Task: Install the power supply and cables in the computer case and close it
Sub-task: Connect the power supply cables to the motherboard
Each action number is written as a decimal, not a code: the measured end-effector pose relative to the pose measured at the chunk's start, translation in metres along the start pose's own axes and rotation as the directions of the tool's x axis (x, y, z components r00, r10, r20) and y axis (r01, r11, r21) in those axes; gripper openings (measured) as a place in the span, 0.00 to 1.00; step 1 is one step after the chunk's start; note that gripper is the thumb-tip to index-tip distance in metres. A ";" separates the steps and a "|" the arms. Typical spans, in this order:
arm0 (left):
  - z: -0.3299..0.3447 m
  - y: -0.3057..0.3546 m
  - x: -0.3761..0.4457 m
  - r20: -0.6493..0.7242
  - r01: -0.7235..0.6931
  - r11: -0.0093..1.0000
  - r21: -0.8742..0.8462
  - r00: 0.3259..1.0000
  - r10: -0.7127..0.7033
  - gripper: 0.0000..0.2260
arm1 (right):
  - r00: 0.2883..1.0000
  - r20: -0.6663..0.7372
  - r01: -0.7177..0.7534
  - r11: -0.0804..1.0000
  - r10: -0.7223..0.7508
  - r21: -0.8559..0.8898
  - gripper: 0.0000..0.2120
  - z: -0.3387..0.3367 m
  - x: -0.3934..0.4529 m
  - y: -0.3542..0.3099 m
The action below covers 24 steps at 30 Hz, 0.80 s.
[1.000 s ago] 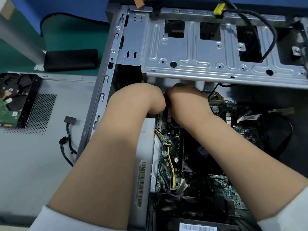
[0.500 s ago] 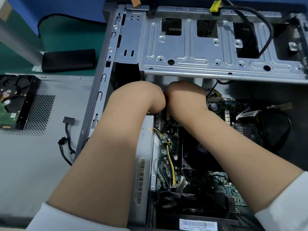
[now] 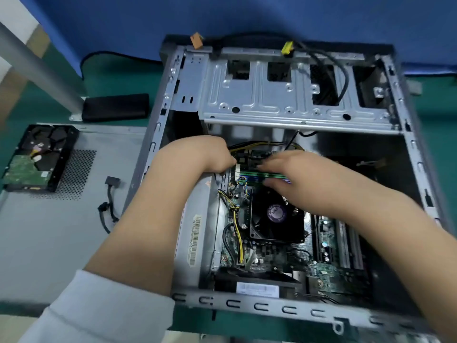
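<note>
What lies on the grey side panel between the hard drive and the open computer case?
In the head view, a loose black cable with a flat connector lies on the side panel, between the hard drive and the computer case.

Both hands [image 3: 210,157] inside open case [image 3: 277,309]

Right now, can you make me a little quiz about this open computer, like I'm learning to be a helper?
1. True or false: the side panel is already back on the computer case.
2. Which lies on that panel? A) the hard drive B) a screwdriver C) a keyboard
3. Fill in: the yellow and black cable runs beside the round black ____.

Key
1. False. The panel lies flat to the case's left, and both the left hand and the right hand reach inside.
2. A
3. fan
</note>
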State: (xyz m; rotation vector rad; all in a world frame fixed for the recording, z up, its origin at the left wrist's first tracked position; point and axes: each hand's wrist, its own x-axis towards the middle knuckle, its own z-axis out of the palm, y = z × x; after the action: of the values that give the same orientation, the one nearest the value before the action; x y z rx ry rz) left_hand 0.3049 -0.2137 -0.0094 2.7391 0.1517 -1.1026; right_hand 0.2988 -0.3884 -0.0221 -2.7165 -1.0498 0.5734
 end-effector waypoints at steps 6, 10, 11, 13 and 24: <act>0.011 -0.006 -0.036 -0.225 0.016 0.999 -0.030 0.974 -0.023 0.16 | 0.952 -0.291 -0.094 0.996 0.093 0.011 0.12 -0.030 -0.090 0.040; 0.047 0.004 -0.059 -0.621 0.065 0.994 0.092 0.784 0.007 0.18 | 0.889 -0.440 -0.084 0.991 0.124 0.108 0.10 -0.016 -0.107 0.051; 0.050 0.005 -0.061 -0.657 0.044 0.997 0.068 0.754 0.011 0.18 | 0.890 -0.440 -0.086 0.991 0.121 0.099 0.10 -0.014 -0.107 0.051; 0.048 0.004 -0.060 -0.656 0.032 0.999 0.041 0.755 0.003 0.18 | 0.891 -0.444 -0.072 0.995 0.094 0.066 0.09 -0.014 -0.104 0.052; 0.045 0.007 -0.062 -0.618 0.054 0.998 0.016 0.786 -0.033 0.18 | 0.918 -0.380 -0.107 0.993 0.117 0.047 0.10 -0.015 -0.105 0.053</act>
State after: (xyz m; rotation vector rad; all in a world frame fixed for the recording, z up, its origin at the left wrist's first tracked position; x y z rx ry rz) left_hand 0.2311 -0.2312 0.0032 3.0298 0.2855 -0.1605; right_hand 0.2666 -0.4988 0.0065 -2.7216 -0.7839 0.0580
